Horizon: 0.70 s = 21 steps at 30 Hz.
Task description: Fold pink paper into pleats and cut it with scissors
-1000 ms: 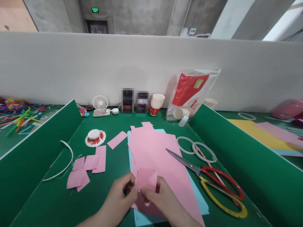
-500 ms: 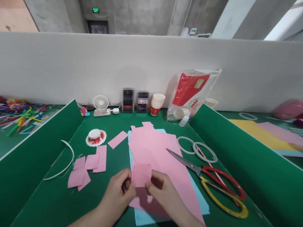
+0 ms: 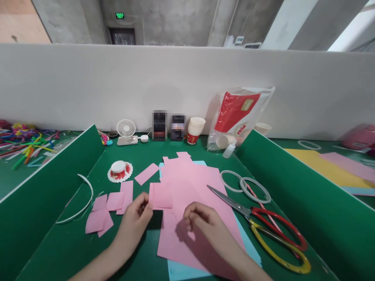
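Note:
Between the thumb and fingers of my left hand [image 3: 136,214], a folded pink paper piece [image 3: 160,195] is pinched by its left edge. It is held over the left side of a stack of pink paper sheets [image 3: 202,195], which lies on light blue sheets [image 3: 249,249]. My right hand [image 3: 203,222] hovers above the same stack, fingers loosely curled and apart, with nothing visible in them. Left of my left hand lie several small pink paper pieces [image 3: 96,220]. Scissors [image 3: 249,212] with one red and one yellow handle rest to the right of the stack.
Green dividers [image 3: 58,164] border the desk on both sides. A small paper hat [image 3: 119,168], a white fan [image 3: 126,128], paper cups [image 3: 195,128], a glue bottle [image 3: 229,151] and a plastic bag [image 3: 241,113] stand farther back. Clear rings [image 3: 254,190] lie near the scissors.
My left hand has moved left and up with the folded pink paper. My right hand has let go of the paper and shifted slightly right.

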Tool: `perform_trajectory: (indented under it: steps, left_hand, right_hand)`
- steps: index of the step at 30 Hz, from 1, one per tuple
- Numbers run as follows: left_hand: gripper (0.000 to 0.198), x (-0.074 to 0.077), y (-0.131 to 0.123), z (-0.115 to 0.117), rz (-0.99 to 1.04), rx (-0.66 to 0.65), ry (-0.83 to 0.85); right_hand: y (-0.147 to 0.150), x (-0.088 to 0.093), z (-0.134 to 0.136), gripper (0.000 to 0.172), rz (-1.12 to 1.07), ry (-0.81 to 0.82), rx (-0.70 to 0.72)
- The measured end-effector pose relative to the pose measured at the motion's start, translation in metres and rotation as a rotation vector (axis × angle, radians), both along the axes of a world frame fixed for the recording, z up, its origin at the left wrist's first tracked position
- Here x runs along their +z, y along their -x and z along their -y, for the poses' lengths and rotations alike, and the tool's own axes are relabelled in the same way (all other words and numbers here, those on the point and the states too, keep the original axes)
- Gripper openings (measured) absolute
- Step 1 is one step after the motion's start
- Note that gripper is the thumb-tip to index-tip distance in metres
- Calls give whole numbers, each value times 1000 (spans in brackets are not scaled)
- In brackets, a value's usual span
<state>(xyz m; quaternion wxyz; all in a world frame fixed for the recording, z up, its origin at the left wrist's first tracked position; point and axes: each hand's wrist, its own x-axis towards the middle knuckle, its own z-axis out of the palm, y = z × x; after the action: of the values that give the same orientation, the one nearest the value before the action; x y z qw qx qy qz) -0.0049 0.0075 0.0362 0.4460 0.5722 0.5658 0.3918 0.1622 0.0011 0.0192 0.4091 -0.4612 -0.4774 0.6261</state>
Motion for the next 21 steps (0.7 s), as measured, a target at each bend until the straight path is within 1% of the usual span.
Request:
perform_trajectory:
  steps: [2, 4, 5, 6, 7, 8, 9, 10, 12, 14, 17, 19, 21]
  left_hand:
    - [15, 3, 1, -1, -54, -121, 9]
    - [15, 5, 0, 1, -130, -295, 35]
    - [16, 5, -2, 3, -171, -380, 46]
    - [17, 5, -3, 5, -209, -453, 50]
    - [18, 5, -3, 7, -241, -513, 48]
    - [18, 5, -4, 9, -265, -555, 44]
    - [17, 5, -4, 10, -280, -582, 40]
    - [16, 4, -4, 11, -284, -593, 36]
    - [15, 3, -5, 10, -270, -554, 25]
    - [15, 1, -5, 9, -225, -450, 17]
    - [16, -2, -6, 8, -126, -287, 27]
    - [18, -3, -6, 8, -67, -239, 48]
    - [18, -3, -7, 10, -22, -233, 68]
  right_hand:
    - [-5, 3, -4, 8, 2, -18, -63]
    - [-8, 5, -6, 14, -3, -48, -88]
    - [-10, 7, -5, 17, 6, -60, -55]
    - [-10, 8, -5, 17, 32, -64, 10]
    - [-10, 10, -3, 14, 74, -63, 95]
    - [-9, 10, -2, 9, 127, -60, 176]
    - [-8, 11, 0, 10, 176, -58, 237]
    - [-7, 11, 2, 15, 212, -60, 267]
    - [-4, 12, 4, 20, 223, -64, 244]
    - [-1, 11, 6, 19, 200, -53, 200]
    - [2, 11, 7, 16, 197, 6, 193]
    - [3, 11, 8, 17, 185, 36, 197]
    - [4, 10, 9, 18, 138, 39, 176]
